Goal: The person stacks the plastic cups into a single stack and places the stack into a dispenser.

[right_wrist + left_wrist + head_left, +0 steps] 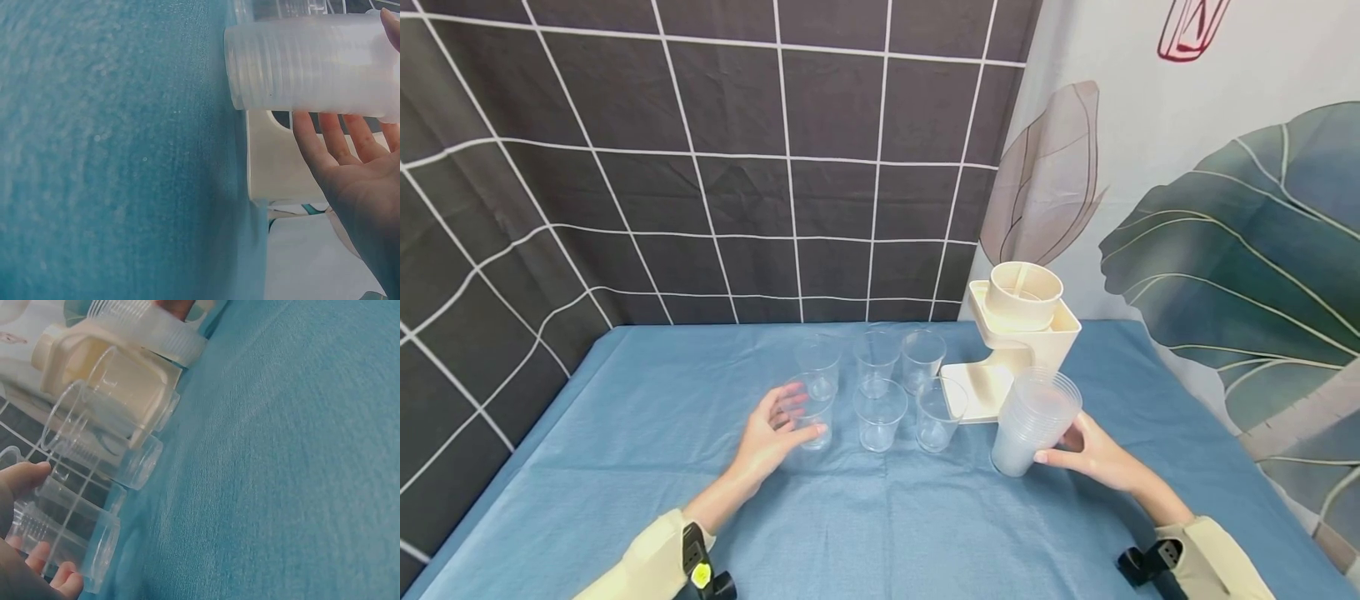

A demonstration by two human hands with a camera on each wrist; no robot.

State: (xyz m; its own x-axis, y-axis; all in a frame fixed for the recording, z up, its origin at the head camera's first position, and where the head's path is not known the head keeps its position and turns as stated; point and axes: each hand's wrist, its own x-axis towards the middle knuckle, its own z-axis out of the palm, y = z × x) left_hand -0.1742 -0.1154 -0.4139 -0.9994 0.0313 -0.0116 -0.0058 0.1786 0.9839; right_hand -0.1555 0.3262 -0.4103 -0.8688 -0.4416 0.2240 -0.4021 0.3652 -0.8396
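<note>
My left hand (pixel 781 427) is round the front-left clear plastic cup (pixel 817 398), with the thumb on its near side and the fingers beyond it. This cup (pixel 90 534) also appears between thumb and fingers in the left wrist view. On the right, a tall stack of plastic cups (pixel 1028 421) stands on the cloth, held at its side by my right hand (pixel 1101 454). The thumb lies across the stack; in the right wrist view the fingertips reach its far edge, partly hidden by the cups (pixel 306 65). Other upright single cups (pixel 880 412) stand in two rows between the hands.
A cream-coloured appliance (pixel 1037 337) with a round top opening stands behind the stack, its base (pixel 977 387) close to the right-hand cups. Blue cloth (pixel 880 525) covers the table. A dark grid-patterned curtain (pixel 730 192) and a leaf-patterned one (pixel 1150 125) hang behind.
</note>
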